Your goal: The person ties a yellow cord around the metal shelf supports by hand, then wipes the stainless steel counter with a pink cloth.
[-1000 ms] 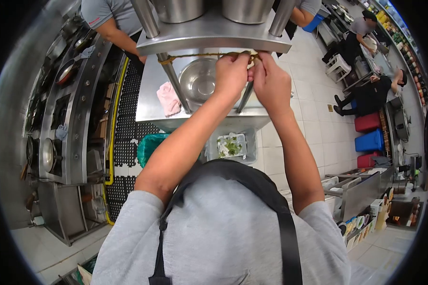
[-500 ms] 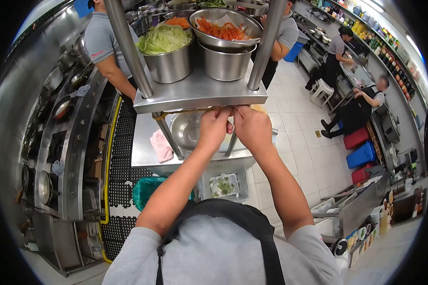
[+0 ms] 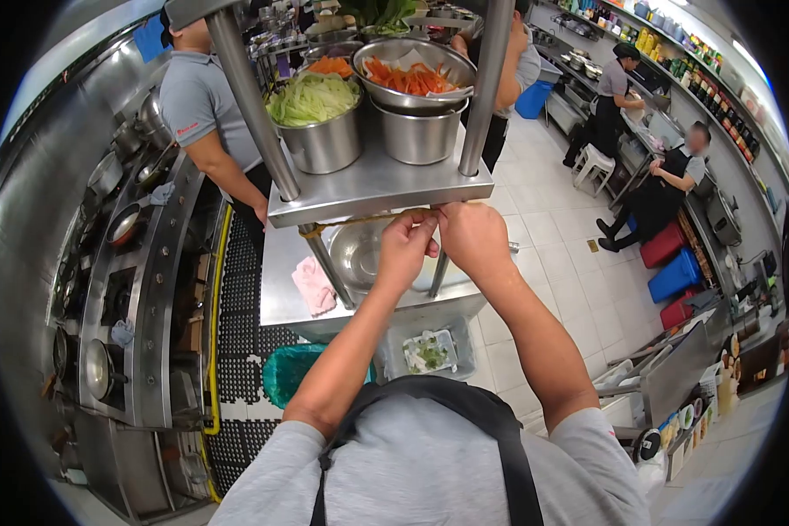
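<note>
Left hand [image 3: 403, 252] pinches the yellowish cord [image 3: 359, 218] at its right end, fingertips just under the front edge of the steel shelf [image 3: 381, 197]. Right hand [image 3: 473, 235] is just beside it, fingers bent in, fingertips mostly hidden; cannot tell if it grips the cord. Cord runs left from the hands to the left post [image 3: 318, 254], where it is wrapped around. Below and left of left hand, on the steel counter [image 3: 280, 289]: 1 metal bowl [image 3: 352, 254], then 1 pink cloth [image 3: 314, 286] farther left. Above the hands, on the shelf: 2 metal pots, left 1 with shredded greens [image 3: 314, 98], right 1 under a bowl of orange strips [image 3: 412, 77]. Below the hands, under counter level: 1 plastic tub [image 3: 465, 358] with leafy scraps [image 3: 428, 352].
</note>
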Available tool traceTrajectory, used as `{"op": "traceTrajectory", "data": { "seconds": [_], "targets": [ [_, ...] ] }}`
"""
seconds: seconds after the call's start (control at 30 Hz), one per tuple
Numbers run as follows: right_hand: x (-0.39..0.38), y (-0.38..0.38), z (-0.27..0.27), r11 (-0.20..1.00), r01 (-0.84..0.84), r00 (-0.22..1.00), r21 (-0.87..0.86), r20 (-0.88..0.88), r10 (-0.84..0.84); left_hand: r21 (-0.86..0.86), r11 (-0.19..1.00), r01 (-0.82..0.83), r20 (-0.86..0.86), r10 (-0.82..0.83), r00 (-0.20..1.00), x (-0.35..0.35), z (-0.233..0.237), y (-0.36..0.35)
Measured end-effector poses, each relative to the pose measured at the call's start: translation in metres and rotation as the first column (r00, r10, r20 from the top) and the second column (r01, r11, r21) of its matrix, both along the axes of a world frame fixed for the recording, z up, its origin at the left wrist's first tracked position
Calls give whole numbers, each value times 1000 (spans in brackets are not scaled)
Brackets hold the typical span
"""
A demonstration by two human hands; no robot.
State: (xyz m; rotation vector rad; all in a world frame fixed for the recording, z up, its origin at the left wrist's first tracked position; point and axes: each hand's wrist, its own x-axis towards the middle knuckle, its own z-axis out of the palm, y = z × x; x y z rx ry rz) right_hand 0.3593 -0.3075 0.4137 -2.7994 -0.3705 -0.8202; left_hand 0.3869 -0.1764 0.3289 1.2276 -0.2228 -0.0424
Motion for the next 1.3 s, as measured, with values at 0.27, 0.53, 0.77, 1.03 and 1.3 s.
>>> {"op": "traceTrajectory", "data": {
  "seconds": [0.27,0.53,0.77,1.03,1.3],
  "targets": [
    [2,-3,-8,998,-55,997,12,62,54,60,997,46,53,-49,997,13,-6,8],
    [5,-1,-16,998,-28,999,61,41,25,295,916,-270,258,196,946,1,9,-5],
    [6,1,-17,999,-25,999,32,45,24,159,850,-502,438,395,808,7,-6,-23],
    [4,-3,-27,918,-132,990,375,88,106,-22,943,-332,203,330,922,2,-4,-26],
    [-22,-10,-34,764,-187,982,617,108,153,-94,995,-34,132,47,990,14,-12,-13]
  ]
}}
